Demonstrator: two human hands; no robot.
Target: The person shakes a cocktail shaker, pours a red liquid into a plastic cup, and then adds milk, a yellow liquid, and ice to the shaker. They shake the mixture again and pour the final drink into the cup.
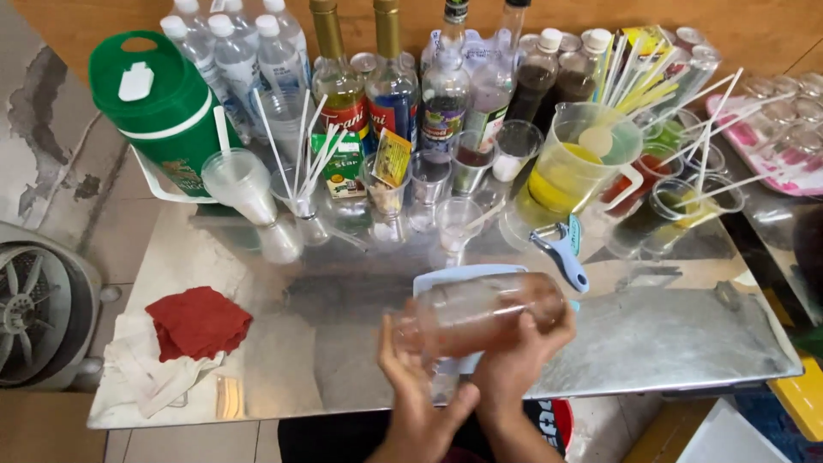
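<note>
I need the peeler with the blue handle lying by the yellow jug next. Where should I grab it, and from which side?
Grip the blue-handled peeler by its rounded blue handle end, coming from the near side, just right of the blurred clear shaker that both hands hold. The handle points toward the person; the metal blade head lies close to the clear measuring jug of yellow liquid.

Back of the table (651, 343) crowded, front half open.
Bottles (390, 81), cups (429, 180) and a jug (574, 159) line the back edge; a red cloth (197, 321) lies near the front-left corner.
</note>
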